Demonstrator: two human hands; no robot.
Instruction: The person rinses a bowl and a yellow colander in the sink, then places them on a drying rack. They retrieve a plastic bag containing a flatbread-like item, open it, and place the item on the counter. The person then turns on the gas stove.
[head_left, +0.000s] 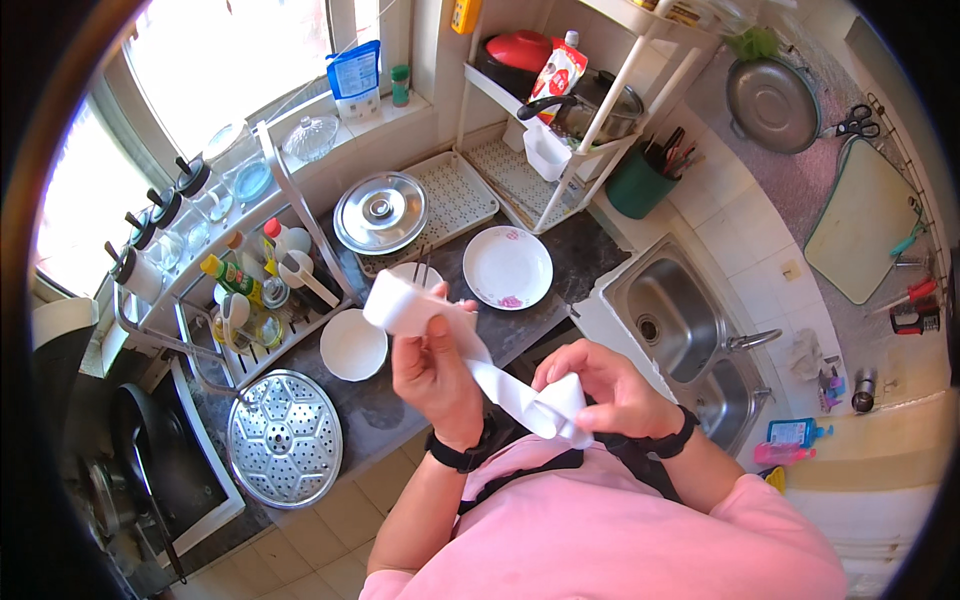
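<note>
My left hand (439, 375) grips a white paper roll (401, 304), thumb along its side. From the roll a strip of white paper (499, 390) hangs across to my right hand (619, 390). The fingers of that hand hold the strip's loose end, which is folded in a crumpled bunch. Just beyond the roll stands a white bowl (416, 274) with dark chopsticks (421, 262) rising behind the roll; the roll partly hides the bowl. Another white bowl (354, 345) is left of my left hand. A white plate with pink flowers (508, 268) lies farther back on the counter.
A perforated steamer plate (285, 439) rests at the counter's left front, near a seasoning rack (255, 330) of bottles. A metal lid (381, 213) sits on a drain tray (450, 195). To the right is a double steel sink (667, 315); at left, a dark wok (135, 442).
</note>
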